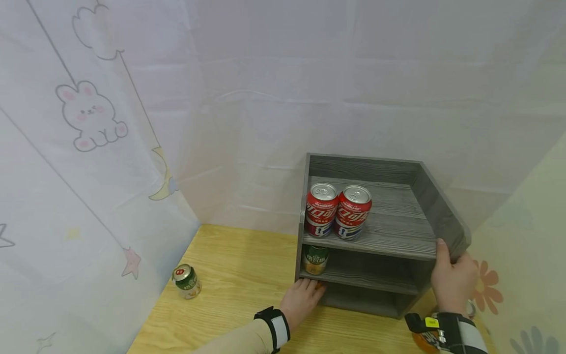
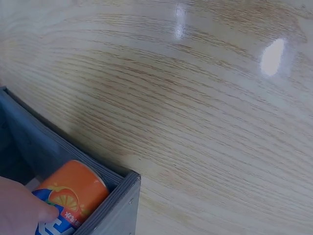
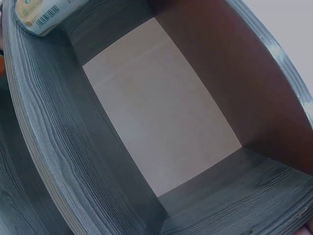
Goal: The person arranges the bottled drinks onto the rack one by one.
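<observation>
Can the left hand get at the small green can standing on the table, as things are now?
Probably yes. The green can stands alone on the bare table, left of the left hand, with nothing between. That hand's fingers now touch an orange can in the shelf.

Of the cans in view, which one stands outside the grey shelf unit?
The green-topped can standing alone on the wooden table, left of the shelf unit. The two red cans sit on the top shelf, and another green can sits on the shelf below.

Pale sheets (image 1: 353,73) drape every wall (one (image 1: 90,115) printed with a cartoon rabbit), and the light wood-grain counter (image 1: 239,275) gleams under lamps.
</observation>
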### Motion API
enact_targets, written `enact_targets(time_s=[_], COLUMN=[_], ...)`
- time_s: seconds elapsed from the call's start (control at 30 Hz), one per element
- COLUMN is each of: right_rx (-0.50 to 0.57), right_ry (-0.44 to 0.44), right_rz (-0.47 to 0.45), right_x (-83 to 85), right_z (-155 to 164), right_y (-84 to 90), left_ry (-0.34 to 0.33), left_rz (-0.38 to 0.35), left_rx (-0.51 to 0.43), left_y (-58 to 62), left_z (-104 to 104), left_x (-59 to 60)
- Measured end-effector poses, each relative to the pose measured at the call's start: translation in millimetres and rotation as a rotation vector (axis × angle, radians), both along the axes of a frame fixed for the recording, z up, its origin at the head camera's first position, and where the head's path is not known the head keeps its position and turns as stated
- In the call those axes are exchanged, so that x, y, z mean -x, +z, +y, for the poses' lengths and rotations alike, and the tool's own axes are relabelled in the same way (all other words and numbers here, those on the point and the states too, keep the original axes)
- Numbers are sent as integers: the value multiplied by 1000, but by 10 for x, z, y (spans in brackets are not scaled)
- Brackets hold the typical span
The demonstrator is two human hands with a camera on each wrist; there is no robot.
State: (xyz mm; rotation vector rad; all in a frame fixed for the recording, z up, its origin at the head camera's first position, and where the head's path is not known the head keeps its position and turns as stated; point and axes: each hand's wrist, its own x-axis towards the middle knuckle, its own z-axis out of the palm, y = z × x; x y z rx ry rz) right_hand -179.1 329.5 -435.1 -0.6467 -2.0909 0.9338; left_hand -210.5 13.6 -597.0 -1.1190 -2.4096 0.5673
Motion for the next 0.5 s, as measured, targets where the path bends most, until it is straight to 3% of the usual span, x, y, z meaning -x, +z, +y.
enact_targets(time_s=[0.5], right_rx=[7], right_ry=[-2], right_rz=[-16], right_x=[9], right_z=[4], right_y=[-21], left_ry=[110], left_rz=[-39], left_rx=[72], left_y=[24], left_z=[91], left_x=[5])
